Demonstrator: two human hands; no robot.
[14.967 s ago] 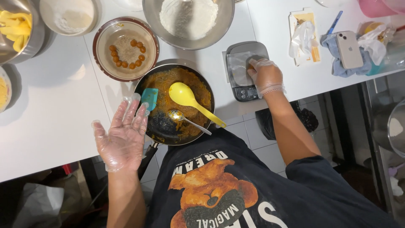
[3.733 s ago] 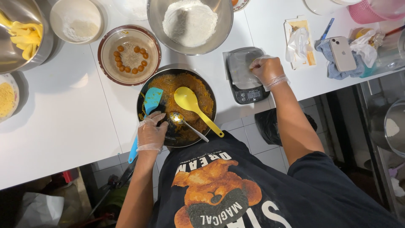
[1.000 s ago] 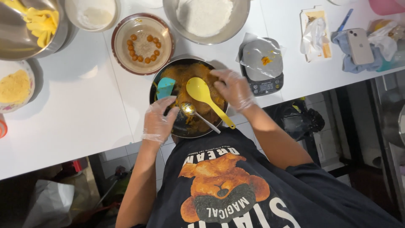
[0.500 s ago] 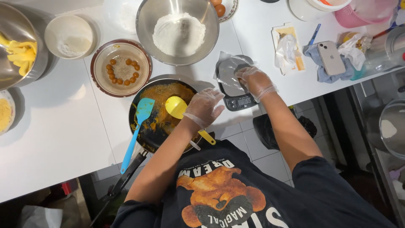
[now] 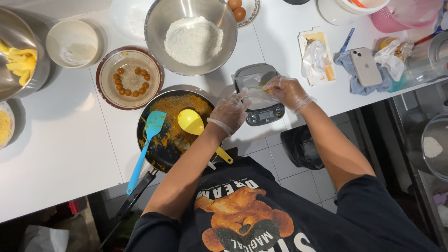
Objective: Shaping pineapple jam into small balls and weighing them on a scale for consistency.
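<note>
A small grey kitchen scale (image 5: 261,95) sits near the front edge of the white table (image 5: 60,154), right of centre, with a sheet of clear plastic film (image 5: 254,88) lying over its platform. Both gloved hands meet over it. The right hand (image 5: 287,91) rests on the right part of the platform, fingers curled in a pinch around a small yellow bit at the film; whether it grips the film itself cannot be told. The left hand (image 5: 231,112) comes across from the left with its fingers spread and loosely open, their tips touching the left edge of the film, grasping nothing firmly.

Just left of the scale stands a dark frying pan (image 5: 172,128) smeared with orange paste, its handle reaching down past the table edge. A yellow ladle (image 5: 193,123) lies in it, partly under the left forearm, and a blue spatula (image 5: 147,144) leans over its left rim. Farther back, a brown-rimmed bowl (image 5: 129,77) holds small orange balls, and a large steel bowl (image 5: 191,35) holds white flour. Eggs (image 5: 235,7) show on a plate at the far edge. Far left are a white bowl (image 5: 72,44) of powder and a steel bowl (image 5: 21,58) with yellow pieces. Right of the scale lie a wrapped packet (image 5: 317,56) and a phone (image 5: 366,65) on a blue cloth (image 5: 347,70).
</note>
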